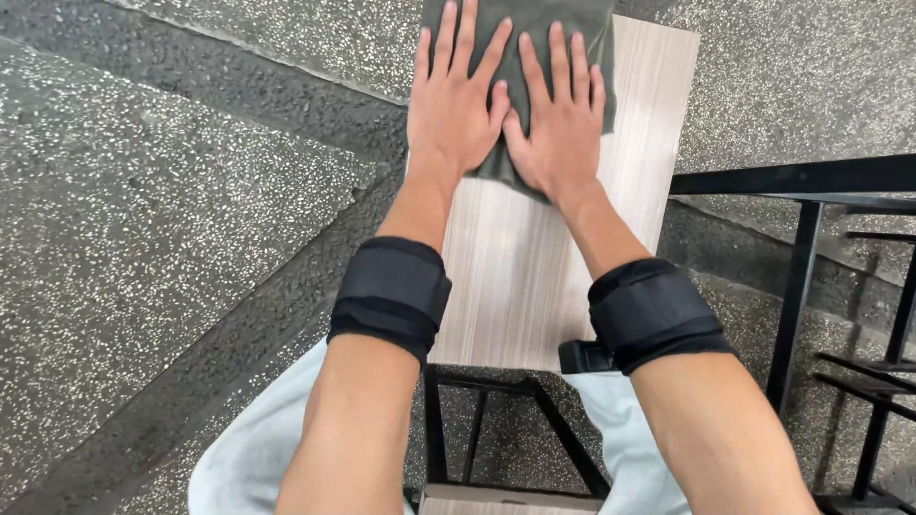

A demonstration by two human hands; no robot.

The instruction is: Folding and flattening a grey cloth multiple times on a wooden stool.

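Head view, looking straight down. A dark green cloth (549, 29) lies on the far end of a narrow wooden board (534, 277), its top edge cut off by the frame. Both hands press flat on it, side by side. The left hand (456, 105) is released, palm down, fingers spread and straight, not gripping; its heel sits at the cloth's near left edge. The right hand (561, 119) is the same: open, flat, fingers slightly fanned, palm on the cloth, thumb touching the left hand's thumb side. A corner of the cloth pokes out below the right palm.

Each forearm wears a black strap: the left strap (391, 294) and the right strap (654, 313), both well back from the wrists. The board has a pale grey wood grain and rests on a black metal frame (496, 420), seen under its near end. Light blue trousers (258, 448) show at both sides below. A black metal rack (840, 286) stands at the right. Speckled grey stone floor (143, 219) all around.
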